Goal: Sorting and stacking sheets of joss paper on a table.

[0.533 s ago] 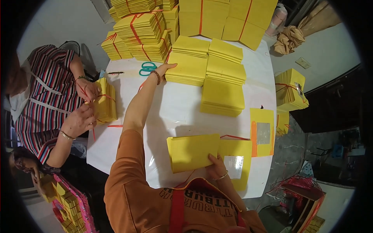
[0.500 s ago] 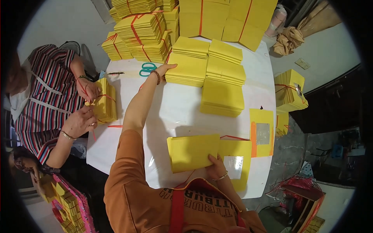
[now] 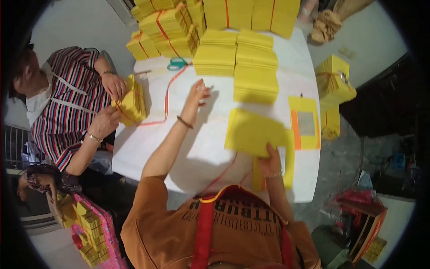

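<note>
My right hand [image 3: 270,165] grips the near right edge of a yellow envelope stack [image 3: 253,132], thumb on top, above the white table [image 3: 188,157]. Partly covered by it lies another yellow piece [image 3: 288,177] with a pale patch. Over the table's middle my left hand [image 3: 197,96] is empty, fingers apart. Just beyond are several piles of yellow envelopes [image 3: 215,56], the nearest pile [image 3: 256,83] to the right of that hand. A red strap [image 3: 167,98] runs from near the piles toward the co-worker, and more red strap [image 3: 222,175] lies by my apron.
At left a co-worker's hands [image 3: 107,119] hold a red-strapped yellow bundle [image 3: 136,101]. Teal-handled scissors [image 3: 176,64] lie beyond my left hand. Strapped bundles [image 3: 163,29] rise at the back. A yellow-and-orange piece with a grey panel [image 3: 306,123] lies at the right edge.
My left hand has come away from the far pile, back toward me, fingers spread. My right hand has carried the envelope stack forward and right. The view has shifted.
</note>
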The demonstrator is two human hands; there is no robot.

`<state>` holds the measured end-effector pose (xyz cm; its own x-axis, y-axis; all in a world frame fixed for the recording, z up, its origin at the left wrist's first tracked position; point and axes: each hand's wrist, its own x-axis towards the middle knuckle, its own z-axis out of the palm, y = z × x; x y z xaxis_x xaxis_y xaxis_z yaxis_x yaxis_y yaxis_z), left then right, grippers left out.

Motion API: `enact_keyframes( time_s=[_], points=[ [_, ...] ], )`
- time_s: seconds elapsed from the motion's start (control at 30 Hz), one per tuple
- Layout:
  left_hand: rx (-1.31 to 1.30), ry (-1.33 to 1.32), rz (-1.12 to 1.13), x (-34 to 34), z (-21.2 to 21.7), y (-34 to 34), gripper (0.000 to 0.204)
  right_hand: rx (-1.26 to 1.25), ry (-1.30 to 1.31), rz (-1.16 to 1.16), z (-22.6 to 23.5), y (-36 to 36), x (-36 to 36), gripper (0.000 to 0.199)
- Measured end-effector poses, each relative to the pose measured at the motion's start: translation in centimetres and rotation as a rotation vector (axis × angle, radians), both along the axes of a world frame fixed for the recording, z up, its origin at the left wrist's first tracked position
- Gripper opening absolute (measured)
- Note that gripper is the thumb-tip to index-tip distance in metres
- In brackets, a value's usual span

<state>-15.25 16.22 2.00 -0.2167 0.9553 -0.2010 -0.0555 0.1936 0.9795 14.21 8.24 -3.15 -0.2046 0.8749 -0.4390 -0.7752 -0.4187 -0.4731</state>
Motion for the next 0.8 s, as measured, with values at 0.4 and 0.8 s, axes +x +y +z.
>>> enact_keyframes(
  time_s=[0.4, 0.8],
  points=[
    [-0.024, -0.334, 0.249, 6.2, -8.4, -16.5, 0.062, 0.265, -0.605, 0.132, 0.6, -1.9, 4.3, 0.035],
    [-0.074, 1.073, 0.406, 5.6, -11.3, -17.7, 0.054, 0.439, -1.051, 0.123, -3.3, -4.4, 13.8, 0.026]
  ],
)
